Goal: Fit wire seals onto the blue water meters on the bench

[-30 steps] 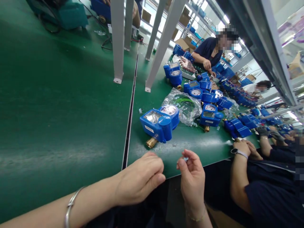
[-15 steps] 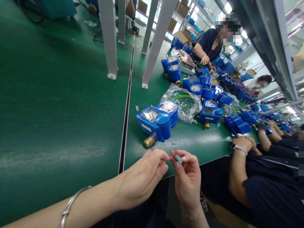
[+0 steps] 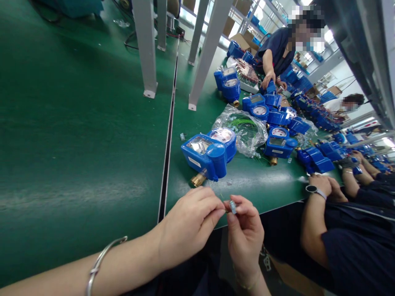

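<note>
My right hand (image 3: 245, 236) pinches a small pale-blue plastic wire seal (image 3: 233, 207) between thumb and fingers. Close against it, my left hand (image 3: 191, 226) is closed in a pinch, its fingertips meeting at the seal on what looks like a thin wire, mostly hidden. Just beyond both hands a blue water meter (image 3: 200, 154) lies on the green table, its brass fitting (image 3: 198, 179) pointing toward me. Behind it to the right is a clear plastic bag (image 3: 226, 117) with a coil of green wire (image 3: 243, 122) inside.
Several more blue meters (image 3: 279, 142) stand to the right and farther back. White metal posts (image 3: 149, 61) rise from the table (image 3: 92, 135), and a dark slot (image 3: 168, 152) runs along it. A co-worker's hands (image 3: 321, 185) rest at the right edge; another person (image 3: 273, 51) handles meters across the table.
The pale-blue seal has turned more upright in my right hand, and my left fingertips have closed in on it. Across the table, the co-worker's hand has reached onto a meter.
</note>
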`<state>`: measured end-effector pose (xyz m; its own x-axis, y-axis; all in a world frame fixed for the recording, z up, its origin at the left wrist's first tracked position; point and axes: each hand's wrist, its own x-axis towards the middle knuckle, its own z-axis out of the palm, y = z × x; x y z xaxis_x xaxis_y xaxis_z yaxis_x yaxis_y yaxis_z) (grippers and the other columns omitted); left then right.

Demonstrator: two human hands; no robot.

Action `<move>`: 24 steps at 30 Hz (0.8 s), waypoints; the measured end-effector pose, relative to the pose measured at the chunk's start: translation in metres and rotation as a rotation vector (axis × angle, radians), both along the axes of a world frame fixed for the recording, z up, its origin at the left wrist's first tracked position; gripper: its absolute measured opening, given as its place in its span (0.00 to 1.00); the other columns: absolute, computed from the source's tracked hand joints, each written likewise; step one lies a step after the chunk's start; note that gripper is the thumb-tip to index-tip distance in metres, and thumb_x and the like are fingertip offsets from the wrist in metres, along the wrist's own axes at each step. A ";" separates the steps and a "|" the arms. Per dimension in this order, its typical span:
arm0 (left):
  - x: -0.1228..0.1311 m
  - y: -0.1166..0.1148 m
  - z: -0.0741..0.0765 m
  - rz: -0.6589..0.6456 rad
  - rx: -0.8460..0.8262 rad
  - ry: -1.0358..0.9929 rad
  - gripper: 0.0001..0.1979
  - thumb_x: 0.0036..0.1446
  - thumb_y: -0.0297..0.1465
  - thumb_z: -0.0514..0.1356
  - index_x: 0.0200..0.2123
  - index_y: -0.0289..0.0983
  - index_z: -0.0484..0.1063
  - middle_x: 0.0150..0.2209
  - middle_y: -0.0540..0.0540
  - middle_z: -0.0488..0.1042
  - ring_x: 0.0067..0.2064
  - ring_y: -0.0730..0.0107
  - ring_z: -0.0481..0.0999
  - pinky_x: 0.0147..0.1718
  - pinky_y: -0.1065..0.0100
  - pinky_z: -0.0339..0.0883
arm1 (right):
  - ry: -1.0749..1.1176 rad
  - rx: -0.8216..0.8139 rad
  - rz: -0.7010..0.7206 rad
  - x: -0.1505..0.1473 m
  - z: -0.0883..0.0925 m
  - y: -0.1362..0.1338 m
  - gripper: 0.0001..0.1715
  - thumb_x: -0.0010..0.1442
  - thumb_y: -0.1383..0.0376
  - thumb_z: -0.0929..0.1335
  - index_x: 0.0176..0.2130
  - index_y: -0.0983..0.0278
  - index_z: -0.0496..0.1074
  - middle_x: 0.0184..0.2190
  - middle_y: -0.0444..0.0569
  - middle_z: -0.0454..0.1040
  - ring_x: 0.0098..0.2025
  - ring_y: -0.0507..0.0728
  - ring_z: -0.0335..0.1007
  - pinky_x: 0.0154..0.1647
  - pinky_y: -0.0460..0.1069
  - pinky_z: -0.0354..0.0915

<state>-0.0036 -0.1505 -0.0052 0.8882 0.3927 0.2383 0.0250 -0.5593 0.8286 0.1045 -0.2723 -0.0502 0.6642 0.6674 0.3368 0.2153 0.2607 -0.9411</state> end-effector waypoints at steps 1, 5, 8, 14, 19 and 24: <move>0.000 0.000 0.000 0.022 0.006 0.003 0.10 0.63 0.28 0.50 0.32 0.37 0.70 0.33 0.49 0.68 0.38 0.69 0.66 0.39 0.67 0.57 | -0.065 -0.011 -0.018 -0.001 -0.001 0.000 0.11 0.58 0.75 0.65 0.39 0.61 0.66 0.47 0.49 0.67 0.44 0.53 0.72 0.44 0.52 0.71; -0.002 0.000 0.000 0.067 0.069 0.042 0.10 0.62 0.28 0.52 0.29 0.37 0.70 0.29 0.51 0.70 0.35 0.70 0.68 0.38 0.64 0.52 | -0.325 -0.051 -0.091 -0.003 -0.008 -0.003 0.13 0.57 0.77 0.65 0.39 0.60 0.67 0.46 0.49 0.69 0.47 0.56 0.70 0.46 0.56 0.69; -0.004 -0.001 0.001 0.099 0.103 0.065 0.10 0.61 0.28 0.52 0.28 0.37 0.69 0.28 0.51 0.70 0.34 0.70 0.68 0.36 0.63 0.50 | -0.444 -0.048 -0.096 -0.003 -0.010 -0.004 0.15 0.56 0.78 0.64 0.40 0.59 0.67 0.47 0.49 0.69 0.48 0.56 0.70 0.46 0.57 0.70; -0.007 0.000 -0.001 0.098 0.088 0.078 0.11 0.62 0.28 0.52 0.28 0.36 0.69 0.28 0.50 0.69 0.34 0.69 0.68 0.35 0.64 0.52 | -0.592 -0.049 -0.121 -0.004 -0.006 -0.002 0.15 0.57 0.78 0.64 0.39 0.60 0.66 0.47 0.48 0.70 0.47 0.55 0.71 0.44 0.54 0.72; -0.007 -0.001 -0.004 0.089 0.037 0.040 0.11 0.62 0.28 0.50 0.30 0.36 0.70 0.29 0.49 0.68 0.34 0.69 0.68 0.35 0.68 0.59 | -0.695 -0.038 -0.145 -0.006 -0.002 -0.001 0.14 0.56 0.78 0.64 0.39 0.60 0.66 0.46 0.48 0.70 0.47 0.54 0.71 0.44 0.53 0.72; -0.007 -0.002 -0.005 0.084 0.022 0.037 0.11 0.62 0.28 0.50 0.30 0.36 0.70 0.29 0.49 0.68 0.34 0.70 0.68 0.34 0.69 0.61 | -0.686 -0.067 -0.130 -0.009 0.003 -0.001 0.18 0.56 0.80 0.64 0.41 0.60 0.66 0.47 0.47 0.69 0.47 0.54 0.70 0.45 0.52 0.72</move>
<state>-0.0103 -0.1525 -0.0101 0.8605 0.4616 0.2156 0.1031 -0.5721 0.8137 0.0951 -0.2732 -0.0475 0.3923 0.6309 0.6694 0.7916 0.1390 -0.5950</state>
